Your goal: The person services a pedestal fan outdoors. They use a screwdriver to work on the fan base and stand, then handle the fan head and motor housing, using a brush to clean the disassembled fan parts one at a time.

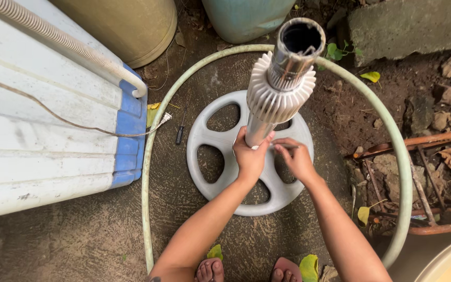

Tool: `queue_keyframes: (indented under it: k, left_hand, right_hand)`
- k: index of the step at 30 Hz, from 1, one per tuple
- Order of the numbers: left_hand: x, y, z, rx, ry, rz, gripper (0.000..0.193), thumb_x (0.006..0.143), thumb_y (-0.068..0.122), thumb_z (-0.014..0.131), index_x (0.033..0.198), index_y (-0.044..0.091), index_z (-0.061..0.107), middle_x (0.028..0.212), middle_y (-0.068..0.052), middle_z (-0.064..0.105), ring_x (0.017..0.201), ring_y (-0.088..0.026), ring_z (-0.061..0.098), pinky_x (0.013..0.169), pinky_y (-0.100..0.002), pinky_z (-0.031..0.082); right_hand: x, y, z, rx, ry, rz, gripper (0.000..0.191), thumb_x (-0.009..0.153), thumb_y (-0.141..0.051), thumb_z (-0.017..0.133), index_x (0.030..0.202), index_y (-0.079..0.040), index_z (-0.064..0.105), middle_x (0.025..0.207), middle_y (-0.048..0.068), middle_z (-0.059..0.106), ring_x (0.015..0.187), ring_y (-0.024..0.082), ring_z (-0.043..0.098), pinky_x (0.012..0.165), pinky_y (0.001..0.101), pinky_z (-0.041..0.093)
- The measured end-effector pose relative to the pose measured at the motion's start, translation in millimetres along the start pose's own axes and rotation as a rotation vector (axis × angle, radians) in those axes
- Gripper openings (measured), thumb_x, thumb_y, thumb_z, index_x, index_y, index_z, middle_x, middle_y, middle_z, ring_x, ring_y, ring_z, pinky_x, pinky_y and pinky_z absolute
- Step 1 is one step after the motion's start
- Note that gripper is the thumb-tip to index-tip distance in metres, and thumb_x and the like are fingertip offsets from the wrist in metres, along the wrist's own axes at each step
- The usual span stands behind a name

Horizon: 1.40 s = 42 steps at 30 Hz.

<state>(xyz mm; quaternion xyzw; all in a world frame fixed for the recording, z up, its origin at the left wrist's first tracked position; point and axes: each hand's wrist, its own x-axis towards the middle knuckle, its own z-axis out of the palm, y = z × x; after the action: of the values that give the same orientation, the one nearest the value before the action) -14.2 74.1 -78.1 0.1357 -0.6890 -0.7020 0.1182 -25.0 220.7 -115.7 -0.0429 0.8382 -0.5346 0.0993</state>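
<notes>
around metal pole (261, 128), closed left hand (248, 158)

Pole on a round base inside a hose loop

The pole (283, 78) stands upright on the round base (220, 172), which lies on the ground within the hose (392, 136); a screwdriver (180, 133) lies just left of it, a washing machine (43, 120) farther left.

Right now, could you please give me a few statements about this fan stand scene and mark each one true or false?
1. The left hand grips the pole. True.
2. The right hand rests on the hose. False: it is at the pole's foot, over the base.
3. A screwdriver lies left of the base. True.
4. The pole's top end is capped. False: it is open and hollow.
</notes>
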Motion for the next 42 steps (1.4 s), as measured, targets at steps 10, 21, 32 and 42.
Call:
queue_keyframes:
  k: [10, 21, 32, 42]
  left_hand:
    - [23.9, -15.8, -19.9, 0.026, -0.271, 0.042, 0.021, 0.087, 0.008, 0.08, 0.103, -0.004, 0.074, 0.094, -0.008, 0.079, 0.083, -0.014, 0.074, 0.074, -0.029, 0.06]
    - [56.4, -18.2, -40.3, 0.401, -0.755, 0.109, 0.027, 0.101, 0.023, 0.077, 0.115, 0.003, 0.069, 0.107, -0.01, 0.072, 0.098, -0.02, 0.067, 0.092, -0.036, 0.058]
    - [19.4, 14.4, -8.2, 0.048, -0.184, 0.264, 0.039, 0.081, 0.011, 0.09, 0.114, 0.0, 0.073, 0.111, -0.011, 0.078, 0.102, -0.02, 0.076, 0.092, -0.036, 0.061]
    - [10.8, 44.4, -2.5, 0.023, -0.156, 0.462, 0.033, 0.092, 0.008, 0.082, 0.12, 0.002, 0.067, 0.117, -0.01, 0.073, 0.109, -0.021, 0.073, 0.097, -0.035, 0.057]
  right_hand:
    - [21.8, 5.1, 1.9, 0.001, 0.028, -0.054, 0.021, 0.102, -0.01, 0.062, 0.097, 0.007, 0.072, 0.1, 0.005, 0.075, 0.077, 0.016, 0.065, 0.074, 0.0321, 0.053]
    - [24.8, 20.1, -2.9, 0.242, 0.068, 0.032, 0.021, 0.105, -0.01, 0.056, 0.109, 0.005, 0.07, 0.092, 0.007, 0.072, 0.082, 0.012, 0.068, 0.078, 0.0271, 0.056]
    - [40.4, 7.1, -0.3, -0.124, 0.037, -0.11, 0.02, 0.095, -0.007, 0.062, 0.11, 0.004, 0.067, 0.098, 0.025, 0.069, 0.089, 0.04, 0.069, 0.08, 0.0456, 0.053]
    - [55.5, -8.1, -6.1, -0.274, 0.046, -0.21, 0.024, 0.09, -0.003, 0.06, 0.112, 0.002, 0.066, 0.106, 0.029, 0.068, 0.102, 0.049, 0.064, 0.088, 0.0517, 0.051]
